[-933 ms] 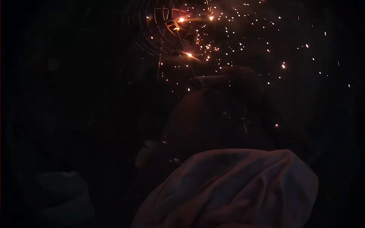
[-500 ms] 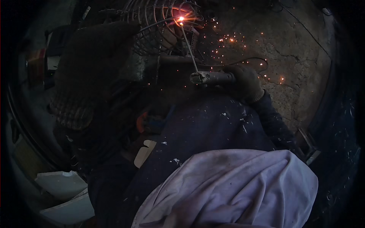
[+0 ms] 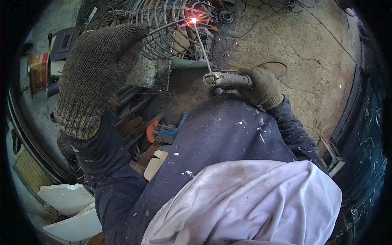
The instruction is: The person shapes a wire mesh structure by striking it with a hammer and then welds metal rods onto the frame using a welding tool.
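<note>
Sparks (image 3: 236, 43) are thinned to a few specks in the upper half of the frame, where a broad spray is shown a moment earlier, and near-darkness is replaced by daylight. The arc spot (image 3: 193, 20) at top centre is reduced to a small red-white glow; by judgement, the arc is weakened or broken off, so the weld area can be read more easily.

An electrode holder (image 3: 232, 80) is held in the closed right hand (image 3: 260, 86), right of centre in the upper half, and its electrode (image 3: 202, 49) is aimed up at the glow. A thin metal rod (image 3: 167, 27) is gripped by the left hand (image 3: 104, 57) at upper left and is led to the same spot. The curved wire cage (image 3: 157, 24) is located at top centre, mostly left of the glow.

The cage is cut off by the top edge. Contact between electrode, rod and cage is masked by glare, so touching cannot be told from a slight gap. The left fingertips are largely hidden by the knitted glove. Lower centre is blocked by a pale cloth (image 3: 253, 200). An orange-and-blue tool (image 3: 163, 132), left of centre, cannot be identified.
</note>
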`<state>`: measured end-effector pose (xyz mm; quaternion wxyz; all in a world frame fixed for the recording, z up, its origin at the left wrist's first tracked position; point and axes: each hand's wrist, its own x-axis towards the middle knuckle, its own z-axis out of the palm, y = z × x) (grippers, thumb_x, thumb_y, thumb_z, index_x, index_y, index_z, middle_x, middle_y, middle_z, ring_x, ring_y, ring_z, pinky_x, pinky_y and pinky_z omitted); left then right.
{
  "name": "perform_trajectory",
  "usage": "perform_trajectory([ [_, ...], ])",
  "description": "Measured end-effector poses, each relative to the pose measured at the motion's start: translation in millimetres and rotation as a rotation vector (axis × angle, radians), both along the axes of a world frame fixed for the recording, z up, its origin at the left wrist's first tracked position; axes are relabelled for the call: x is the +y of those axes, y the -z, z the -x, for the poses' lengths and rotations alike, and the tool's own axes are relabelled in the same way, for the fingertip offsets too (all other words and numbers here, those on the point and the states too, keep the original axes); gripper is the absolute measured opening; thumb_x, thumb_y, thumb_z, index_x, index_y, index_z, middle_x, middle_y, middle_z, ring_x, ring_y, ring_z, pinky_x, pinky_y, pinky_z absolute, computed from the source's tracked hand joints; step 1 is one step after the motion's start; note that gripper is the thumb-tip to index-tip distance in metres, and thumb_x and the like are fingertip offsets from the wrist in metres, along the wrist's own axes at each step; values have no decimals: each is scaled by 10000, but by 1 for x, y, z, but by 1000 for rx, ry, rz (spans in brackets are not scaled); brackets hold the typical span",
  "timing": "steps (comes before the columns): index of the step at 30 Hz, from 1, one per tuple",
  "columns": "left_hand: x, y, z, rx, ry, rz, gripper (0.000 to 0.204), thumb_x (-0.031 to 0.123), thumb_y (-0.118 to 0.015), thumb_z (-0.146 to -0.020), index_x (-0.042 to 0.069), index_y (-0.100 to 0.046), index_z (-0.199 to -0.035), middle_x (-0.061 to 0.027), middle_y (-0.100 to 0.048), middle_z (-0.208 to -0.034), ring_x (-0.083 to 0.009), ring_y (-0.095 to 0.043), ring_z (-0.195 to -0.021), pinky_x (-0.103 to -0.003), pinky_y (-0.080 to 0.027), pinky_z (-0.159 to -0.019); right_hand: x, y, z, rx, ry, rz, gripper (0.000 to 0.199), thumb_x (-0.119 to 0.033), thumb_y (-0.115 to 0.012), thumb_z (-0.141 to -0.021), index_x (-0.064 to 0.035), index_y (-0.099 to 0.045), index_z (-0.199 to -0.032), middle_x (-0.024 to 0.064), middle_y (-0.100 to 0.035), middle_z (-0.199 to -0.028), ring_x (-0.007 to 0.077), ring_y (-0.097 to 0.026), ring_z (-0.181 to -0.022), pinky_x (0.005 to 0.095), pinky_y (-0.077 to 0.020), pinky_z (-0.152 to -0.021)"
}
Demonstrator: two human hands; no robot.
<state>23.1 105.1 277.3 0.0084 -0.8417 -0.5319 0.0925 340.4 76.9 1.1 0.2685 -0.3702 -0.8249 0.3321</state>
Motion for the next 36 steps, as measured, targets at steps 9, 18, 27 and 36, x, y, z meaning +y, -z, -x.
perform_trajectory([
  [9,1,0,-6,-23,18,4,249,120,-732,-923,34,-751,-1156,-165,-766,-1046,-303,-749,-943,-395,-577,-861,-1,3,-4,-54,10,39,444,-308,-830,-766,-140,-693,-1154,133,-743,-986,356,-730,-892,462,-579,-749],
  [18,-1,2,-10,-59,9,10,260,112,-729,-927,43,-751,-1177,-159,-769,-1056,-303,-750,-962,-386,-580,-869,0,-3,-4,-35,16,39,418,-299,-815,-784,-130,-691,-1146,121,-741,-946,360,-727,-876,463,-575,-742],
  [27,-8,7,-6,0,-68,-99,261,127,-677,-972,17,-704,-1207,-124,-732,-1055,-250,-722,-980,-339,-589,-848,-5,-2,-9,15,16,-22,421,-303,-838,-780,-117,-685,-1125,120,-734,-912,342,-726,-829,448,-575,-711],
  [36,-25,15,27,-116,38,-97,340,131,-712,-951,52,-674,-1280,-118,-715,-1165,-222,-705,-988,-318,-586,-813,-10,-6,-25,131,11,-7,428,-312,-854,-775,-113,-684,-1113,119,-732,-904,321,-726,-802,432,-577,-690],
])
